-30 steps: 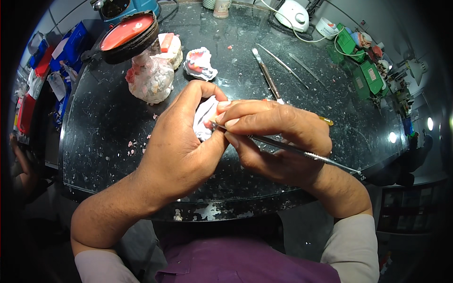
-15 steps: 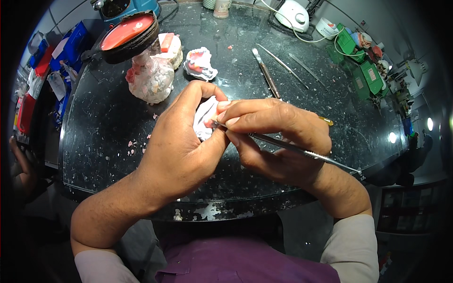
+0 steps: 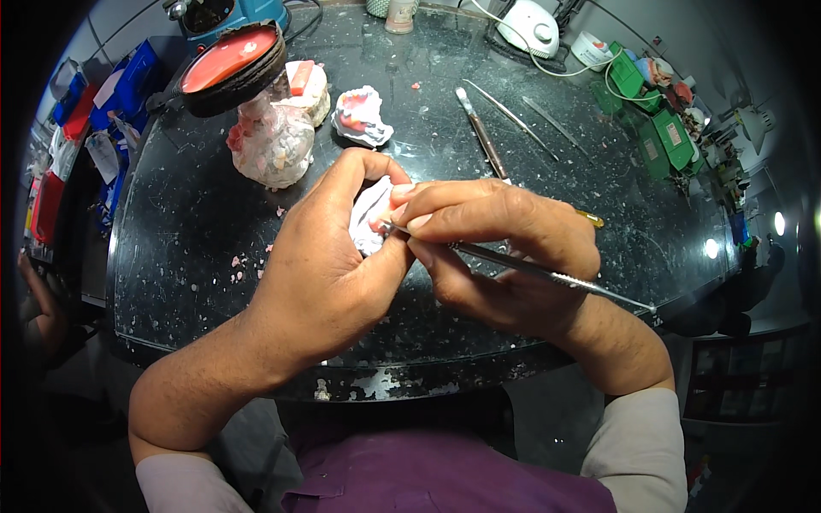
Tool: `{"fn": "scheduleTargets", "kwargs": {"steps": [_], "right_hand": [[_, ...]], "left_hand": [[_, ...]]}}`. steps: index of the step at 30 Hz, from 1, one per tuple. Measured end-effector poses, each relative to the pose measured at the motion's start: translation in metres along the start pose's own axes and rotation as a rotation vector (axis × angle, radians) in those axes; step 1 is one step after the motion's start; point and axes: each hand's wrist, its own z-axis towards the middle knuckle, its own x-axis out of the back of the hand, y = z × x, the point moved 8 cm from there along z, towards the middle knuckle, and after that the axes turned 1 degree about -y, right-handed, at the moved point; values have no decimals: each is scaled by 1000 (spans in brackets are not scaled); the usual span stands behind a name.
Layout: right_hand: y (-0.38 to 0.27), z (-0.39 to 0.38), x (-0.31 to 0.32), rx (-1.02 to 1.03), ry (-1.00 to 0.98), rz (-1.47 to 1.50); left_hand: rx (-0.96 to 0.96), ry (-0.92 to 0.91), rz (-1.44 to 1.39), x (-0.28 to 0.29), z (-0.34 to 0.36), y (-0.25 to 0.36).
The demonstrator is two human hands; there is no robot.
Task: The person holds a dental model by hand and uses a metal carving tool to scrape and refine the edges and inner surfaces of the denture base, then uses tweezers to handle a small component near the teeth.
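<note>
My left hand (image 3: 321, 265) is closed round a white plaster dental cast (image 3: 369, 208) with pink wax on it, held above the dark bench. In my right hand (image 3: 513, 239) is a slim metal wax carver (image 3: 534, 268), gripped like a pen. Its working tip meets the pink wax at the cast's right side, while the other end sticks out to the lower right past my wrist. Fingertips of both hands come together at the cast and hide much of it. A second cast with pink wax (image 3: 361, 117) lies on the bench just beyond my left hand.
A pan of pink wax (image 3: 231, 61) stands on a lumpy plaster-and-wax base (image 3: 272, 150) at the back left. Several tools, including a dark-handled one (image 3: 481, 137), lie beyond my right hand. Green bins (image 3: 670, 145) line the right edge. Wax crumbs (image 3: 241, 269) dot the black bench.
The carver's tip has shifted very slightly on the wax. Both hands stay almost in place, with the cast and the carver still held.
</note>
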Motion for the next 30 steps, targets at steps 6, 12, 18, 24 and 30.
{"fn": "scheduleTargets", "kwargs": {"steps": [6, 12, 18, 24, 30], "right_hand": [[1, 0, 1, -39, 2, -23], [1, 1, -1, 11, -3, 11], [1, 1, -1, -5, 1, 18], [1, 1, -4, -12, -28, 1], [3, 1, -2, 24, 42, -53]], "left_hand": [[48, -3, -20, -1, -1, 0], [44, -2, -7, 0, -1, -1], [84, 17, -26, 1, 0, -2], [141, -5, 24, 6, 1, -3], [158, -29, 60, 5, 1, -3]]}}
